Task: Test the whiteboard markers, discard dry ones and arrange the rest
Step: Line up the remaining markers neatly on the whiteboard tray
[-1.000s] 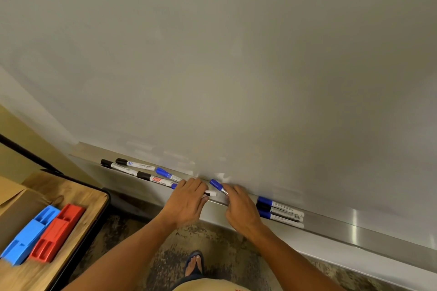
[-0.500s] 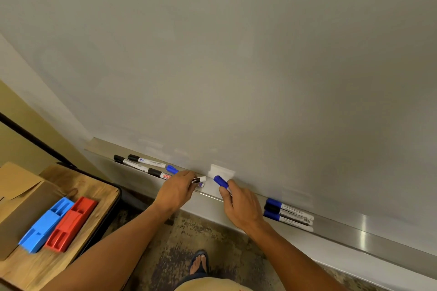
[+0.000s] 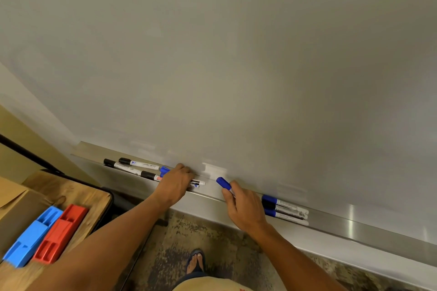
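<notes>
A metal tray (image 3: pixel 354 227) runs along the foot of the blank whiteboard (image 3: pixel 236 54). My right hand (image 3: pixel 246 210) grips a blue-capped marker (image 3: pixel 223 183), cap pointing up-left over the tray. My left hand (image 3: pixel 175 184) lies over a group of markers on the tray, fingers curled round them; a white marker end (image 3: pixel 198 182) sticks out to its right. Two black-capped markers (image 3: pixel 132 164) and a red-labelled one (image 3: pixel 151 176) lie left of that hand. Three markers, blue and black capped (image 3: pixel 283 209), sit side by side on the tray right of my right hand.
A wooden table (image 3: pixel 78 194) stands at lower left with a blue eraser (image 3: pixel 33 236), a red eraser (image 3: pixel 59 234) and a cardboard box (image 3: pixel 14 205). Patterned floor and a sandalled foot (image 3: pixel 196 262) are below. A black pole (image 3: pixel 26 153) slants at the left.
My hands have drawn apart: the right has lifted the blue-capped marker slightly off the tray, the left has closed over the markers to its left. The view shifted a little.
</notes>
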{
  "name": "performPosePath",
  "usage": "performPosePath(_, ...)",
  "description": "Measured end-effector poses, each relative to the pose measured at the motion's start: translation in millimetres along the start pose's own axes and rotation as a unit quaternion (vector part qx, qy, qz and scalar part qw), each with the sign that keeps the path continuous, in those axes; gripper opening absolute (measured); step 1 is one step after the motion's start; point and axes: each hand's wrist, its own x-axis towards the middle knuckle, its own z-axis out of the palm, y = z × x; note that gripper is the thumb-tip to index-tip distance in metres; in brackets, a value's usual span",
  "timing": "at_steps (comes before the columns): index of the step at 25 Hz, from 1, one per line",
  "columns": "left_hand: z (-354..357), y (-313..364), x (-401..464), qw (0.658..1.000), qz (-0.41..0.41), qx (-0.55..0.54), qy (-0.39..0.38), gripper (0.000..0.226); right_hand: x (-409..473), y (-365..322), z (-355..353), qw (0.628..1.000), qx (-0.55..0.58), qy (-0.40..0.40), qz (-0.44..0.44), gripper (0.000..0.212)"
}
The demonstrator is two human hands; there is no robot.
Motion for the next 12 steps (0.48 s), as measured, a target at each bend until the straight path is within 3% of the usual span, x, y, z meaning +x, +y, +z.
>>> performPosePath(6, -7.4, 18.5, -16.8, 0.99, 0.092, 0.042, 0.096, 0.039, -12.8, 10.7, 0.5, 0.996, 0.045, 0.075, -0.007, 0.043)
performPosePath(12, -12.0, 55.5, -9.1, 0.982, 0.127, 0.063, 0.124, 0.055, -21.6, 26.9, -5.9, 0.992, 0.048, 0.11, 0.022, 0.054)
